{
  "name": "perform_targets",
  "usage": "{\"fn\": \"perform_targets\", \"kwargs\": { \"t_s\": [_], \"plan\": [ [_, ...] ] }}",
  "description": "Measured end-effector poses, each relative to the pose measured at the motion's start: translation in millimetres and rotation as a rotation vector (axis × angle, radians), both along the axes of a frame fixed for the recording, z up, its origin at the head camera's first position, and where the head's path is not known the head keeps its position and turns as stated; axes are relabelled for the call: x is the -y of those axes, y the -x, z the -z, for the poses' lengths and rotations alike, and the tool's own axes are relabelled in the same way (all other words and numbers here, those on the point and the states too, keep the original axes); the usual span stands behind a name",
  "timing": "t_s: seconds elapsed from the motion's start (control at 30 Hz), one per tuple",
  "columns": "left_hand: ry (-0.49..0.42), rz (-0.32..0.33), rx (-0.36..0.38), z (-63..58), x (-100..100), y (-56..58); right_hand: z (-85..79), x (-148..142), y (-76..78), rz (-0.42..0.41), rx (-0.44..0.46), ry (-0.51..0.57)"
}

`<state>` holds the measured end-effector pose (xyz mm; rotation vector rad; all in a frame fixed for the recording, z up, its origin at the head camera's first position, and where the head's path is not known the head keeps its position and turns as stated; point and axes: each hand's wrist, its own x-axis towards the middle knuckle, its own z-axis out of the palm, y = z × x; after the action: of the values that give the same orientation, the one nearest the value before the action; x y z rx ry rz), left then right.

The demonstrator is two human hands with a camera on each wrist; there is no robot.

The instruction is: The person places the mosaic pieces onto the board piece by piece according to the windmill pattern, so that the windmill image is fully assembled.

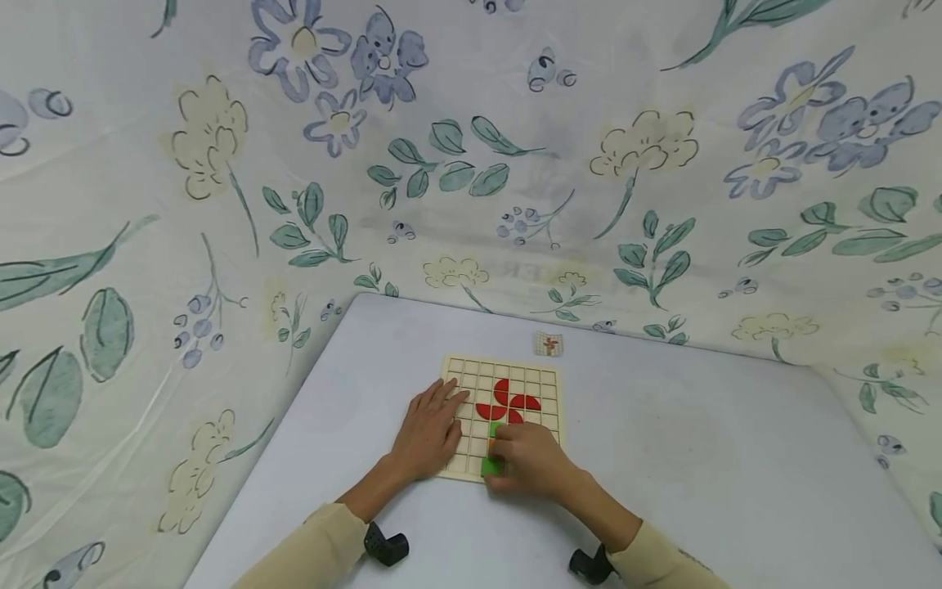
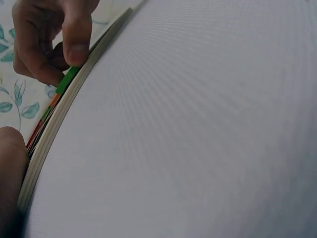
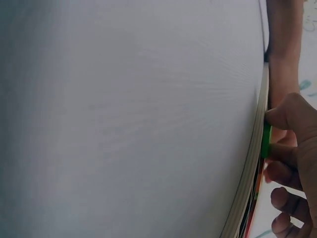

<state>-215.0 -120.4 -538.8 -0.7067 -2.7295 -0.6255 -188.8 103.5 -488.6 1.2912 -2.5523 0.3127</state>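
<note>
A square wooden grid board (image 1: 545,378) lies on the white table. Several red rounded pieces (image 1: 526,402) form a pinwheel near its middle. Below them a green piece (image 1: 495,429) and an orange piece (image 1: 491,447) are partly covered by my right hand (image 1: 536,460). That hand pinches a green square piece (image 1: 490,467) between thumb and index finger at the board's near edge; the right wrist view shows the same green square (image 3: 266,140) from the side. My left hand (image 1: 428,429) rests flat on the board's left side, fingers extended.
A small card (image 1: 548,343) printed with a red pinwheel lies beyond the board. White table surface (image 1: 684,458) extends to the right. A floral cloth (image 1: 456,229) hangs behind and at the left. Black wrist devices (image 1: 386,546) sit at both cuffs.
</note>
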Motion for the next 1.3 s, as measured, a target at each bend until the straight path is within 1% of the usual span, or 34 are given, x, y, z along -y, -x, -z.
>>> {"fn": "perform_targets", "kwargs": {
  "t_s": [0.07,0.13,0.23,0.33,0.4,0.53,0.7,1.03,1.3],
  "plan": [
    [0.012,-0.007,0.004,0.1,-0.3,-0.3,0.8,0.6,-1.2,0.001,0.001,-0.01],
    [0.021,-0.012,0.005,0.0,-0.2,-0.4,0.5,0.3,-2.0,0.01,0.025,-0.015],
    [0.028,-0.012,0.006,0.0,0.2,0.2,-1.8,-0.9,-2.4,0.026,0.11,-0.011],
    [0.028,-0.01,0.005,-0.3,0.7,1.0,-3.5,-2.8,-1.0,0.06,0.226,-0.008],
    [0.029,-0.01,0.004,-0.4,1.2,1.3,-3.6,-4.1,0.7,0.087,0.286,-0.003],
    [0.023,-0.013,-0.001,-0.3,2.5,1.2,-2.8,-5.3,2.4,0.113,0.336,0.023],
    [0.025,-0.014,0.006,1.2,3.6,0.7,-1.2,-5.3,0.4,0.097,0.336,0.048],
    [0.027,-0.029,0.003,3.1,6.4,3.6,-3.6,-2.7,-2.4,0.075,0.262,0.032],
    [0.029,-0.021,0.003,2.6,7.0,4.0,1.0,-3.2,-3.1,0.104,0.257,0.052]
  ]
}}
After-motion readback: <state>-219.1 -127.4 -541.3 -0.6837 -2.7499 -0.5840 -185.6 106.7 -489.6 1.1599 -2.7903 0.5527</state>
